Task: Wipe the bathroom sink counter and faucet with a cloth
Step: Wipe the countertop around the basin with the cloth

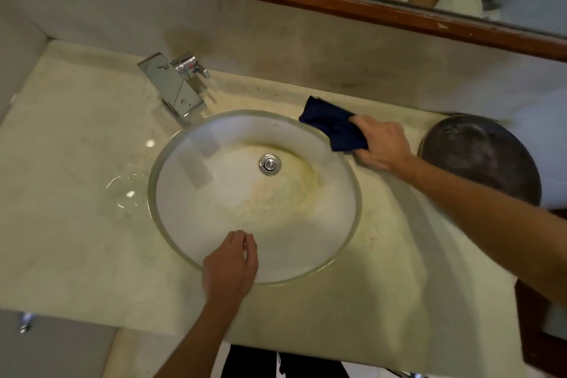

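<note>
Right hand (382, 144) grips a bunched dark navy cloth (334, 126), fingers closed around its near end. Cloth lies on the pale cream marble bench (76, 193) at the far right rim of the round white ceramic sink basin (214, 202), free end pointing toward the back wall. Left hand (231, 261) holds nothing; fingers loosely curled, resting on the basin's near rim. Square chrome faucet (176, 86) sits at the back left of the basin, well apart from the cloth. Yellowish staining around the chrome drain (270, 164). Small water puddle (125, 190) on the bench left of the basin. Round dark metal lid (481, 156) just right of the right hand.
</note>
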Tool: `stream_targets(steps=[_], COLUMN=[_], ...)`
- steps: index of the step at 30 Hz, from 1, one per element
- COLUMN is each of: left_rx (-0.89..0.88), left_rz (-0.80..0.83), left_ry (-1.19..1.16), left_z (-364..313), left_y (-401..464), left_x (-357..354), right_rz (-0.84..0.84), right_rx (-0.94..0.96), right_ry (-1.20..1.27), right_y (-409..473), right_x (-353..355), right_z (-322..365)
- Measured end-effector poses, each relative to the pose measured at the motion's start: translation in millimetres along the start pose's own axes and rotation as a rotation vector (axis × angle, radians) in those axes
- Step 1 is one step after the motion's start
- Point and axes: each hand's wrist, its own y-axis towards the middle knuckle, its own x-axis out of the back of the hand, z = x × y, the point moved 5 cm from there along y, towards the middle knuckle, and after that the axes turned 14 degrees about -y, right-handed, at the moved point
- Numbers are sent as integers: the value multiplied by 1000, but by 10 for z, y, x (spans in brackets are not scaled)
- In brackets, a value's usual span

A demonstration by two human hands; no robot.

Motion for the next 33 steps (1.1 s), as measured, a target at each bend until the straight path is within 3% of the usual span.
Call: stream_targets(steps=[6,10,15,19,22,26,33], left_rx=[-7,23,43,65,51,31,13], left_rz=[17,25,30,30,25,28,66], left_ry=[52,79,95,120,125,134,143], left_z=[-30,-33,-22,-4,0,1,-49], left_y=[-18,1,-10,-2,-2,19,-10], left_x=[29,31,15,6,-1,-6,-1], right_rz=[181,-61,-278,-141,-60,-117,-44], right_rx=[22,-191,-76,52,18,-80,-112], right_ry=[362,550,192,-72,-65,-15,-13], right_y=[-648,-480,-161,86,108,-8,-793], right_x=[146,477,668,315,26,-68,-42], right_z=[489,5,-522,-618,-607,-511,-48])
